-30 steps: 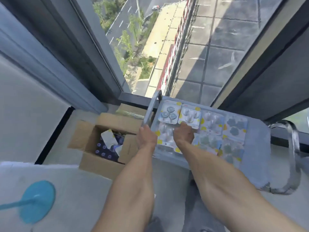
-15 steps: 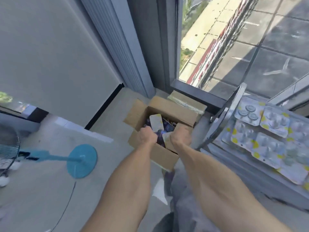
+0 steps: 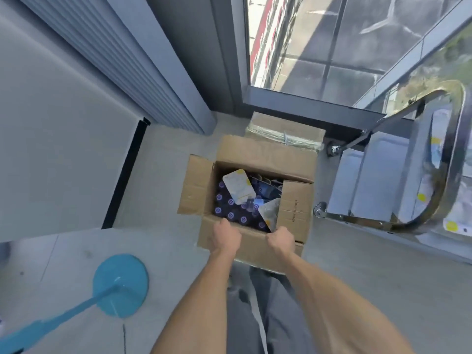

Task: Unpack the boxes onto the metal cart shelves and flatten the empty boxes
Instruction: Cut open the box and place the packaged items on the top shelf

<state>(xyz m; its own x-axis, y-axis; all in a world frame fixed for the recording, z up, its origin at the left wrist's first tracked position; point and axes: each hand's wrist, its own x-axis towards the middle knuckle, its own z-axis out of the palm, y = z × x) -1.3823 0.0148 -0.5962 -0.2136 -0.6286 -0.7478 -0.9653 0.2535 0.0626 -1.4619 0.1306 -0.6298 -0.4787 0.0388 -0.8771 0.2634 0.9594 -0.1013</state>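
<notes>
In the head view I am seeing the open box sitting on the floor just left of the cart, packs lying loose inside it. My left hand is curling over the box's near edge; whether it is gripping, I cannot tell. My right hand is gripping the near right corner. A taped box is lying behind the open one, and a blue stand is standing at lower left

Grey floor — on it an open cardboard box, a taped box behind, a blue fan base.
</notes>
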